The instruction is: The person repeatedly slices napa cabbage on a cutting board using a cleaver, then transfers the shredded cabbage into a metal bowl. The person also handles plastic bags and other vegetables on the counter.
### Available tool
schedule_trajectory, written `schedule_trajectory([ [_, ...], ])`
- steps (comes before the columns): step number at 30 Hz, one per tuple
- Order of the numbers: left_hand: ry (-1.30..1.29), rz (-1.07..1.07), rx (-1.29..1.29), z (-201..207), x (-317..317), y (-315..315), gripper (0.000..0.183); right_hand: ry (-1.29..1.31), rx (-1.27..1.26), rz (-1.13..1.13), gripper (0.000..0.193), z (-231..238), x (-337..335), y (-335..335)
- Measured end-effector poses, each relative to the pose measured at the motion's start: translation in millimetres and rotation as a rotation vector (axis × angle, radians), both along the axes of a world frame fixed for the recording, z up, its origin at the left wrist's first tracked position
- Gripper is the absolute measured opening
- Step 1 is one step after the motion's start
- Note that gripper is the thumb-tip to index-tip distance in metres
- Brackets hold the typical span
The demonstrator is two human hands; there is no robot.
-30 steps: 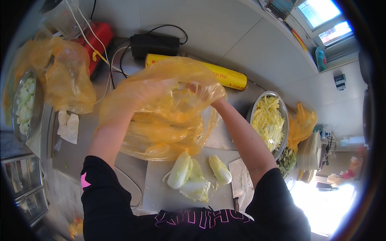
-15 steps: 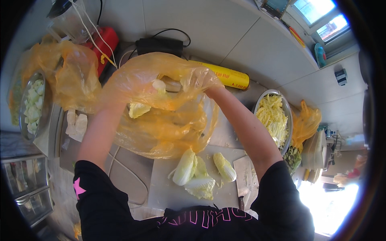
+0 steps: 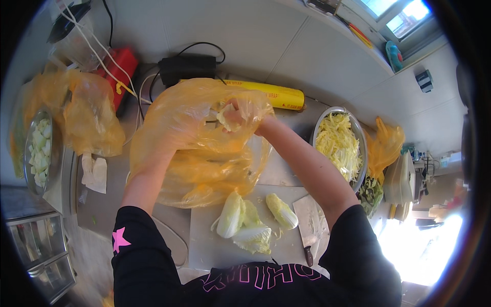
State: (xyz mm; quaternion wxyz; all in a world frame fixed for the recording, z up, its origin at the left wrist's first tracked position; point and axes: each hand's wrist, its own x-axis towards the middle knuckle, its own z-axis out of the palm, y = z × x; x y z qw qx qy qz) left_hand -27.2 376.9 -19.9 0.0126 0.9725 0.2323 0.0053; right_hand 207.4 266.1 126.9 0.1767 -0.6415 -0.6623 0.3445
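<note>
A large translucent yellow plastic bag (image 3: 204, 169) is spread over the far middle of the counter. Both my hands are inside or behind its folds. Near the bag's opening, my right hand (image 3: 241, 113) has its fingers curled round a pale cabbage leaf piece (image 3: 226, 118). My left hand (image 3: 186, 130) shows only dimly through the plastic, so its fingers are hidden. On the white cutting board (image 3: 209, 250) nearer me lie a small napa cabbage heart (image 3: 229, 217), loose leaves (image 3: 253, 236) and another cabbage heart (image 3: 281, 212). A cleaver (image 3: 306, 225) lies to their right.
A metal bowl of shredded cabbage (image 3: 337, 143) stands at right, beside another yellow bag (image 3: 384, 146). At far left is a bowl of pale chopped pieces (image 3: 40, 148). A yellow wrap roll (image 3: 281, 96) and black box (image 3: 186, 70) sit along the wall, with cords nearby.
My left hand has moved right, deeper into the bag. The leaf piece near the bag's opening now shows at my right hand. A lower leaf beside my left forearm is no longer visible.
</note>
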Motion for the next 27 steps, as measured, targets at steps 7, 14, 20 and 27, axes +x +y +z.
schedule_trajectory([
  [7, 0.027, 0.029, -0.165, 47.6, 11.9, -1.1, 0.03, 0.308, -0.081, -0.247, 0.027, 29.5, 0.2, -30.0],
  [14, 0.07, 0.091, -0.267, 80.0, -3.8, -12.9, 0.031, 0.434, 0.028, -0.501, 0.03, 37.7, 23.4, -21.6],
  [20, 0.029, 0.159, -0.258, 76.8, 10.3, -16.0, 0.032, 0.153, 0.139, -0.312, 0.03, -2.7, 9.4, -20.7],
  [27, 0.044, 0.212, -0.264, 90.5, 19.7, -16.7, 0.032, 0.149, 0.11, -0.183, 0.021, -9.2, -4.3, -35.3],
])
